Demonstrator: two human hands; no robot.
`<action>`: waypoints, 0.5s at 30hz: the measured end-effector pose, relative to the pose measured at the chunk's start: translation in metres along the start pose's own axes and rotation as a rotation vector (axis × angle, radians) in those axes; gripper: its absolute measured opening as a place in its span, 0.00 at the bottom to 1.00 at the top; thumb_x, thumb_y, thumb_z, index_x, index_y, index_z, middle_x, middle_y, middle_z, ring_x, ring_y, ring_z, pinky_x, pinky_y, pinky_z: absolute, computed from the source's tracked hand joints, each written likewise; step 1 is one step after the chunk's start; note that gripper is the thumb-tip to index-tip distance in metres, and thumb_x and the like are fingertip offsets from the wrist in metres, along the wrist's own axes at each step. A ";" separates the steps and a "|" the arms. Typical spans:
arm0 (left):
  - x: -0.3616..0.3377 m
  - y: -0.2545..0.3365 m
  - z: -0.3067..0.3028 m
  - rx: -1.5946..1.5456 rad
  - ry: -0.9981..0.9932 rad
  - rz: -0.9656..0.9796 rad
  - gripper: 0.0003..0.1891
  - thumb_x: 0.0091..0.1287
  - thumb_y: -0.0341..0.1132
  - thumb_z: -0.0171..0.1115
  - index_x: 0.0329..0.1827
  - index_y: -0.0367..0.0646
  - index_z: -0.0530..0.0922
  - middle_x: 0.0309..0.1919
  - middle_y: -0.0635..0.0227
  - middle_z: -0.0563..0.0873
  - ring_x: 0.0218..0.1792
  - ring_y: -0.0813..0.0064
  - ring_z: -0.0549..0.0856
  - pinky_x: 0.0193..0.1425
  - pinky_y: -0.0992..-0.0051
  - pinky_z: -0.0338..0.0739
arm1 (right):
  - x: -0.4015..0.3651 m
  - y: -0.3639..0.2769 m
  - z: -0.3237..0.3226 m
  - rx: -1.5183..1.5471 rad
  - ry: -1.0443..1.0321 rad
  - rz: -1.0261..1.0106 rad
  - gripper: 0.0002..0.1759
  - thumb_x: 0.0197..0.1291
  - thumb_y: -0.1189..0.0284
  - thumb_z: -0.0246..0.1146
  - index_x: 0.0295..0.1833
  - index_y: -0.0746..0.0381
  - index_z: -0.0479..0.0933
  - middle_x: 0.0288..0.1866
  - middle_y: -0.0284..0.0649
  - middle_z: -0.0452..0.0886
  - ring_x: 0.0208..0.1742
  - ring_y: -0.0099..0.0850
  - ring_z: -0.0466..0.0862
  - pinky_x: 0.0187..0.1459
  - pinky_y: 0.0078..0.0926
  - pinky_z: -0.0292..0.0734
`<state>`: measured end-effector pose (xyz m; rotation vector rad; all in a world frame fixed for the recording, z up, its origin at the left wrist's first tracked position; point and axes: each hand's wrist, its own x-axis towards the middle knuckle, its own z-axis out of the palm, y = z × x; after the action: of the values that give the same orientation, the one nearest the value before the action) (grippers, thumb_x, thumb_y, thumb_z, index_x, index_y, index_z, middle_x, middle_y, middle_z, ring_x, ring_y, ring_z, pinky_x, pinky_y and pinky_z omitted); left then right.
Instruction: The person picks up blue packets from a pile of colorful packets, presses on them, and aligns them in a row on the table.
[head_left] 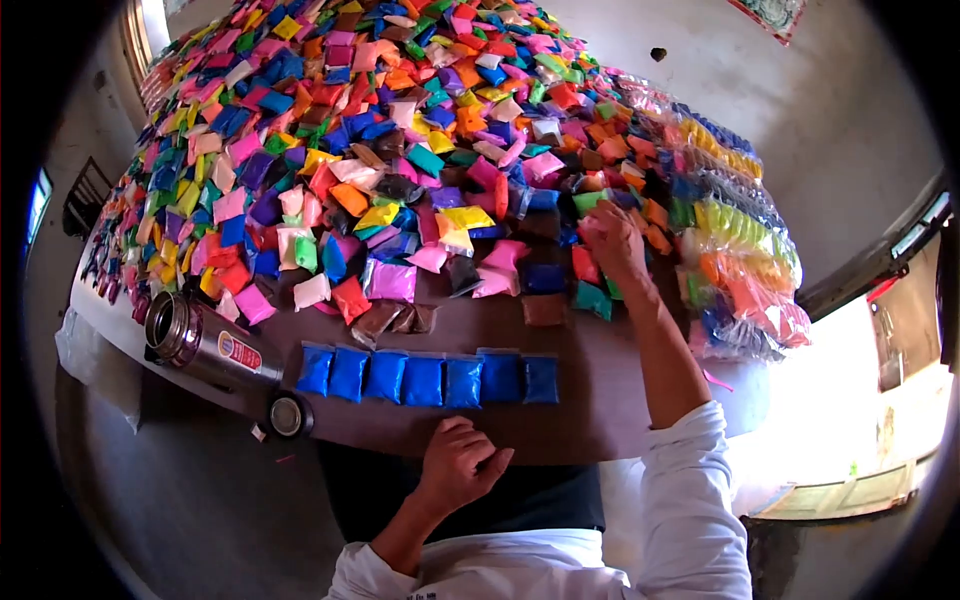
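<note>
My left hand (pixel 460 463) is at the table's front edge, just below the row of packets. Its fingers are loosely curled, the thumb sticks out, and nothing shows in it. A line of several blue packets (pixel 422 379) lies side by side in front of it. My right hand (pixel 615 243) reaches into the right side of a large heap of coloured packets (pixel 400 130). Its fingers are bent together there; whatever they may hold is hidden. Close to it are a green packet (pixel 588 201), a red packet (pixel 584 264) and a teal packet (pixel 592 300).
A steel flask (pixel 222 345) lies on its side at the left, uncapped, with a round dark lid (pixel 290 414) by the table edge. Clear bags of bright pieces (pixel 740 235) are stacked at the right. A brown packet (pixel 545 310) lies on the brown tabletop (pixel 470 328).
</note>
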<state>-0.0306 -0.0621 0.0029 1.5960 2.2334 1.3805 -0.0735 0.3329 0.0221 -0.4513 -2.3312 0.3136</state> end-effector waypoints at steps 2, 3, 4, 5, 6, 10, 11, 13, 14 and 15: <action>0.001 0.000 0.000 0.001 0.002 0.008 0.13 0.60 0.36 0.68 0.18 0.43 0.78 0.21 0.65 0.83 0.28 0.65 0.82 0.52 0.65 0.73 | 0.008 0.001 -0.019 -0.070 -0.085 0.077 0.16 0.57 0.71 0.65 0.53 0.59 0.82 0.62 0.44 0.78 0.63 0.45 0.75 0.63 0.41 0.71; 0.001 0.000 -0.001 -0.003 -0.001 0.009 0.13 0.60 0.36 0.68 0.18 0.43 0.78 0.21 0.65 0.83 0.28 0.65 0.82 0.52 0.65 0.73 | 0.010 0.013 -0.019 -0.103 -0.087 0.030 0.16 0.57 0.70 0.65 0.52 0.61 0.82 0.62 0.44 0.78 0.63 0.45 0.74 0.63 0.42 0.70; 0.002 0.001 -0.002 0.006 -0.017 0.000 0.13 0.59 0.36 0.69 0.18 0.43 0.78 0.21 0.65 0.83 0.28 0.66 0.82 0.52 0.66 0.73 | 0.012 0.008 -0.024 -0.106 -0.088 0.032 0.16 0.57 0.70 0.65 0.52 0.61 0.82 0.62 0.44 0.78 0.63 0.45 0.74 0.63 0.42 0.70; 0.002 0.002 -0.003 0.016 -0.032 -0.010 0.13 0.59 0.35 0.69 0.18 0.44 0.79 0.20 0.65 0.83 0.27 0.67 0.82 0.52 0.66 0.73 | 0.015 0.003 -0.030 -0.206 -0.103 0.036 0.16 0.57 0.70 0.65 0.52 0.61 0.82 0.61 0.44 0.78 0.63 0.45 0.74 0.62 0.42 0.70; 0.003 0.003 -0.003 0.016 -0.032 -0.011 0.13 0.59 0.35 0.69 0.18 0.44 0.79 0.20 0.65 0.83 0.27 0.67 0.82 0.52 0.66 0.73 | 0.018 -0.003 -0.034 -0.306 -0.118 0.039 0.16 0.57 0.71 0.65 0.52 0.61 0.82 0.61 0.44 0.78 0.62 0.45 0.75 0.60 0.42 0.70; 0.003 0.003 -0.003 0.009 -0.016 -0.010 0.12 0.58 0.35 0.70 0.18 0.44 0.79 0.20 0.65 0.83 0.27 0.68 0.82 0.51 0.66 0.73 | 0.025 -0.012 -0.029 -0.161 -0.075 0.143 0.11 0.57 0.72 0.63 0.45 0.63 0.83 0.55 0.45 0.81 0.59 0.44 0.76 0.58 0.41 0.71; 0.002 0.002 -0.002 0.009 -0.007 -0.004 0.13 0.58 0.35 0.70 0.19 0.44 0.79 0.20 0.65 0.83 0.27 0.68 0.82 0.51 0.66 0.73 | 0.026 -0.013 -0.025 -0.160 -0.077 0.144 0.11 0.57 0.72 0.63 0.45 0.63 0.83 0.55 0.45 0.81 0.59 0.44 0.76 0.58 0.41 0.71; 0.002 0.002 -0.002 0.013 -0.010 -0.004 0.13 0.59 0.35 0.70 0.19 0.44 0.79 0.20 0.65 0.83 0.27 0.67 0.82 0.51 0.66 0.73 | 0.025 -0.015 -0.017 -0.091 0.092 0.030 0.09 0.56 0.72 0.63 0.40 0.63 0.84 0.41 0.44 0.85 0.47 0.43 0.84 0.50 0.36 0.77; 0.002 0.002 -0.002 0.017 -0.013 -0.002 0.13 0.59 0.35 0.70 0.19 0.44 0.79 0.21 0.66 0.84 0.27 0.67 0.82 0.50 0.66 0.73 | 0.022 -0.018 -0.014 -0.091 0.092 0.034 0.09 0.56 0.72 0.63 0.40 0.63 0.84 0.41 0.44 0.85 0.47 0.43 0.84 0.50 0.36 0.77; 0.002 0.002 -0.002 0.017 -0.017 -0.001 0.13 0.59 0.35 0.70 0.19 0.44 0.79 0.21 0.66 0.84 0.27 0.67 0.82 0.50 0.66 0.73 | 0.020 -0.025 -0.015 0.028 0.037 0.069 0.09 0.57 0.72 0.63 0.40 0.64 0.83 0.38 0.45 0.85 0.43 0.42 0.85 0.46 0.35 0.78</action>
<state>-0.0314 -0.0613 0.0059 1.6053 2.2422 1.3468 -0.0818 0.3195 0.0537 -0.5203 -2.2764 0.3675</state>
